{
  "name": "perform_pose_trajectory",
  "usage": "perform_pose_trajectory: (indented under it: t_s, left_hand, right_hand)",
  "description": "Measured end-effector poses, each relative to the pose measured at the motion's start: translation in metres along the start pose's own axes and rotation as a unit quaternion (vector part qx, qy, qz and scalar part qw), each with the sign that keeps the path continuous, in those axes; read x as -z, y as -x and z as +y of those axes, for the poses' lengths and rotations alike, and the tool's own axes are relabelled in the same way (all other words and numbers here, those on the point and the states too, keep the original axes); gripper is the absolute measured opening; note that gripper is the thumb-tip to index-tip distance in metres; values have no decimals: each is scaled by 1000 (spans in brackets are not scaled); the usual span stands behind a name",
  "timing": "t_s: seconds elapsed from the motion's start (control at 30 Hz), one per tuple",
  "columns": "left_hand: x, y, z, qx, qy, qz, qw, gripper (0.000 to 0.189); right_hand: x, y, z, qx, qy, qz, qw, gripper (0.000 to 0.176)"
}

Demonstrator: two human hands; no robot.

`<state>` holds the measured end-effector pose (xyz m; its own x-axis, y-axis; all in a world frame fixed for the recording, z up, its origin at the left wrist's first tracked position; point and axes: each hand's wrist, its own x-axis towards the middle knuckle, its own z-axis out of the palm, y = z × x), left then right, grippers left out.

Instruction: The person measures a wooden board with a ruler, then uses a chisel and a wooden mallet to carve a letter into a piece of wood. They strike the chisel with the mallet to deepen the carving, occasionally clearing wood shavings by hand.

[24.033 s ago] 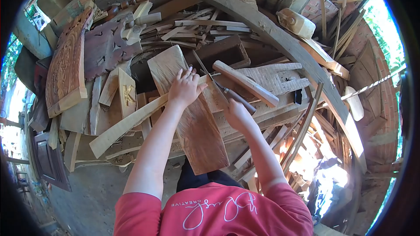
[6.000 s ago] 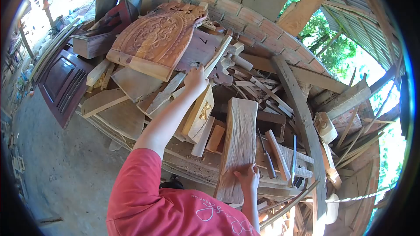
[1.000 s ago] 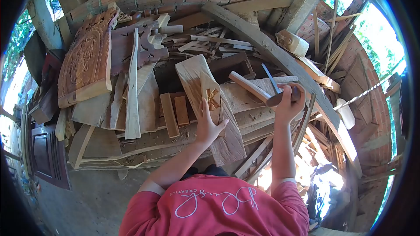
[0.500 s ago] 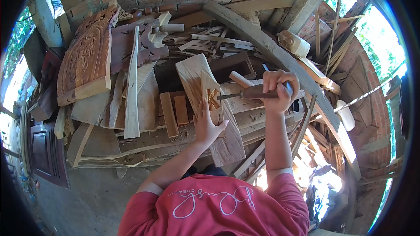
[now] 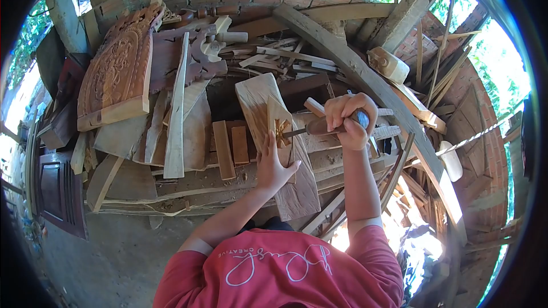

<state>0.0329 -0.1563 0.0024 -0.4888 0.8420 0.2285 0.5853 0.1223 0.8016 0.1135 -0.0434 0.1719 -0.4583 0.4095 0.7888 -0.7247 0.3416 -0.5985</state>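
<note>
From my remote feed, L to R: carved panel (image 5: 114, 74), then a long pale strip (image 5: 176, 114) leaning back, then two small blocks (image 5: 224, 149) on the table (image 5: 245, 182). Next, L hand (image 5: 274, 169): fingers spread fairly flat, thumb out to the R, pressing the pale block (image 5: 275, 108) onto the wide board (image 5: 302, 189) w/o gripping round it. Board's near end sticks out toward the shirt (image 5: 274, 276). R hand (image 5: 354, 121) has its fingers curled tight round the chisel (image 5: 315, 128), blade pointing L at the block's gold carving (image 5: 279, 128); can't tell if the tip's actually touching.

To do it well, IMO: press the block firmly, use short, light, controlled strokes, and get the L fingertips out of the blade's line, as they're v. close to it.

Writing: carving's partly covered, so no letter readable for sure. Shirt says "CREATIVE", w/ big script alongside that I can't read reliably.
</note>
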Motion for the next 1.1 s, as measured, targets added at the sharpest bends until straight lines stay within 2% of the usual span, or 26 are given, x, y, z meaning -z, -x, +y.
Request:
perform_pose_trajectory:
  t_s: [0.23, 0.63, 1.1]
  left_hand:
    - [-3, 0, -4, 1, 14, 6, 1000, 102]
    - [-5, 0, -6, -19, 26, 24, 999, 101]
    - [0, -1, -1, -4, 28, 1, 1000, 100]
  right_hand:
    - [-5, -3, 0, -8, -52, -53, 997, 21]
    - [-6, -6, 3, -11, -50, -43, 998, 21]
    - [-11, -10, 9, -13, -17, -56, 998, 17]
